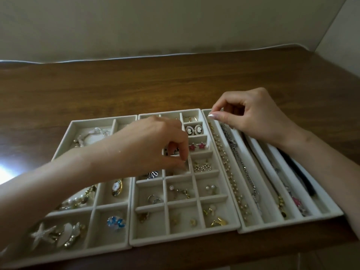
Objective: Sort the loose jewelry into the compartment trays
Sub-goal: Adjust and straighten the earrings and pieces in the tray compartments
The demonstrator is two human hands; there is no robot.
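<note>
Three compartment trays (93, 121) are set on the counter (136, 90); beaded chain (228, 166) is laid lengthwise, far to near, in right tray (288, 223) — its far end apparently pinched by right hand (253, 115); left hand (153, 141) is curled into middle tray (175, 239) — grip cannot be told.

Cannot make out what the left hand (153, 141) pinches over the middle tray (185, 239): only a white blur at the fingertips (181, 159). Cannot tell either whether the pinch of the right hand (255, 117) holds the far end of the bead chain (224, 156). Cannot see much of the left tray (93, 120) beneath the left forearm (58, 182), cropped at the edge.
</note>
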